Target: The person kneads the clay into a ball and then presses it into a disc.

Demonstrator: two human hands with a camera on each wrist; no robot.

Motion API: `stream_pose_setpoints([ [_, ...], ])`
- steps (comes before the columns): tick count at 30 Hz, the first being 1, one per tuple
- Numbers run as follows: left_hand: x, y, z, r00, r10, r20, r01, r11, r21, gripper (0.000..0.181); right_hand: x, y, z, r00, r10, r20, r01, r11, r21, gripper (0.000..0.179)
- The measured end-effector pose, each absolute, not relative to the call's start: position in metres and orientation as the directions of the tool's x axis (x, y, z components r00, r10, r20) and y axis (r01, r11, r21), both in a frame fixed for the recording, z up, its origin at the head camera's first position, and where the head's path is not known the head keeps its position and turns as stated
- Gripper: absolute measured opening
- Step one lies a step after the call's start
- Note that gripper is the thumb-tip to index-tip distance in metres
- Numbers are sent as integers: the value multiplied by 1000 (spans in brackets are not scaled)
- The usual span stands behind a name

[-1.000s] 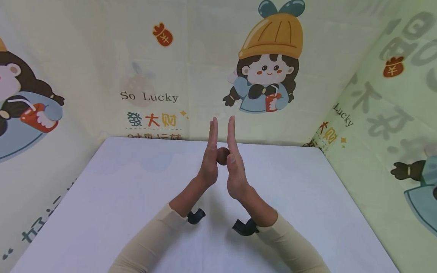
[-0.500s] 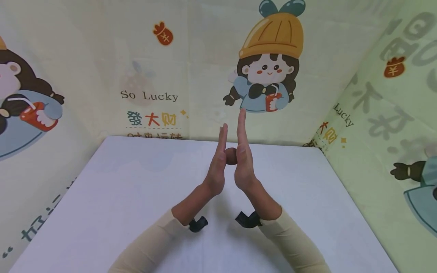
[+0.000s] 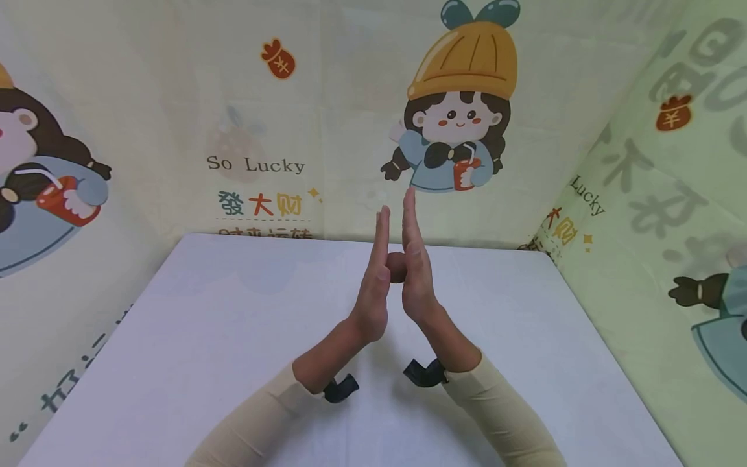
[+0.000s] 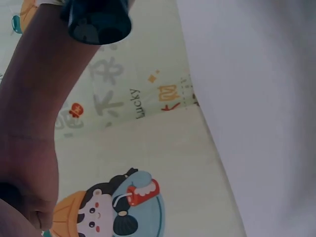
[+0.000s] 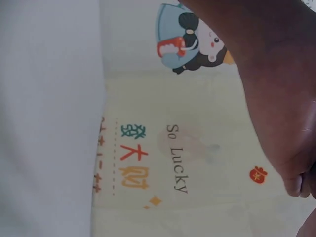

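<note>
A small brown ball is held between two upright palms in the head view, above the white table. My left hand presses the ball from the left with straight fingers pointing up. From the other side my right hand presses it, its fingers also straight and its tips a little higher than the left ones. Both thumbs lie along the hands near the ball, partly covering its edges. The wrist views catch only parts of the hands at the frame edges, dark and hard to make out.
Cream cloth walls with cartoon prints and lettering stand behind and at both sides of the table. Dark curved pieces, one at the left wrist and one at the right wrist, stick out below the sleeves.
Both hands and the ball have shifted slightly right since a second ago. My right fingertips now stand higher than the left ones; before, they were nearly level. The ball stays between the palms.
</note>
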State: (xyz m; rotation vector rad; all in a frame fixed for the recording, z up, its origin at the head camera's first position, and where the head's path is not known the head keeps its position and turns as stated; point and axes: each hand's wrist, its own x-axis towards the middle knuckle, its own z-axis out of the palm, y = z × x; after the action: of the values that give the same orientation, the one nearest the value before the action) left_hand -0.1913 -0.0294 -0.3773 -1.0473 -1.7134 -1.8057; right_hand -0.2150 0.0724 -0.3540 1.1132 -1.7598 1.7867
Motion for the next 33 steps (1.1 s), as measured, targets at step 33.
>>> stream_pose_setpoints([
  [33,-222,-58,-352,-615,34,788,786,-51,616,87,-189,45,-387,-634,-323,702,-714,-102,-692,87],
])
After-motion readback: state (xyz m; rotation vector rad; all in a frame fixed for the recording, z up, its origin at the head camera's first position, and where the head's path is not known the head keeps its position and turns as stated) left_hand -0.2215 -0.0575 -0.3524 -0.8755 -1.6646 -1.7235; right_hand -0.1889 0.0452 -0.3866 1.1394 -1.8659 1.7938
